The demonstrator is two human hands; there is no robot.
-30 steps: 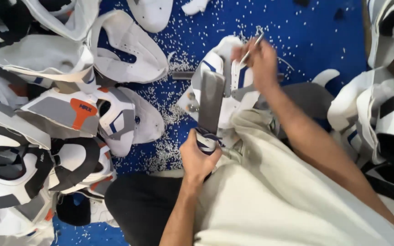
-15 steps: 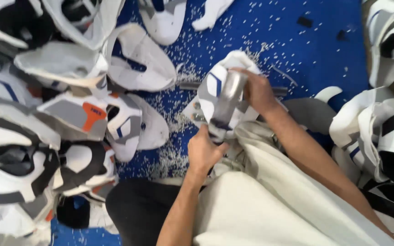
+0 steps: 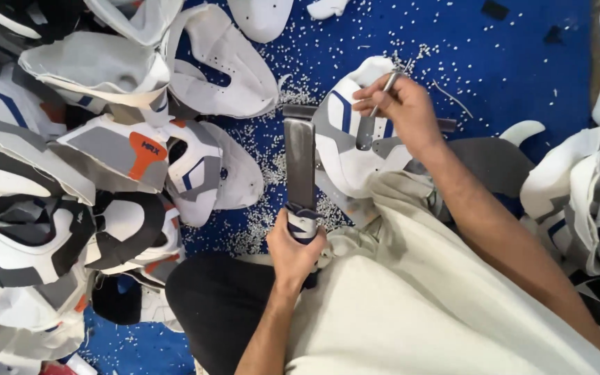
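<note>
My left hand grips the taped handle of a flat grey metal bar, which stands upright with its head pointing away from me. To its right lies a white shoe upper with blue stripes and a grey panel, resting over my knee. My right hand pinches a thin metal punch with its tip set on the grey panel of that upper. The bar is beside the upper and apart from the punch.
A heap of white, grey, black and orange shoe uppers fills the left side. More uppers are stacked at the right. Small white punched bits litter the blue floor. My cream-clad leg fills the lower middle.
Half a second ago the bar leaned right onto the punch over the upper; it has swung back left and stands upright. My right hand stayed on the upper with the punch.
</note>
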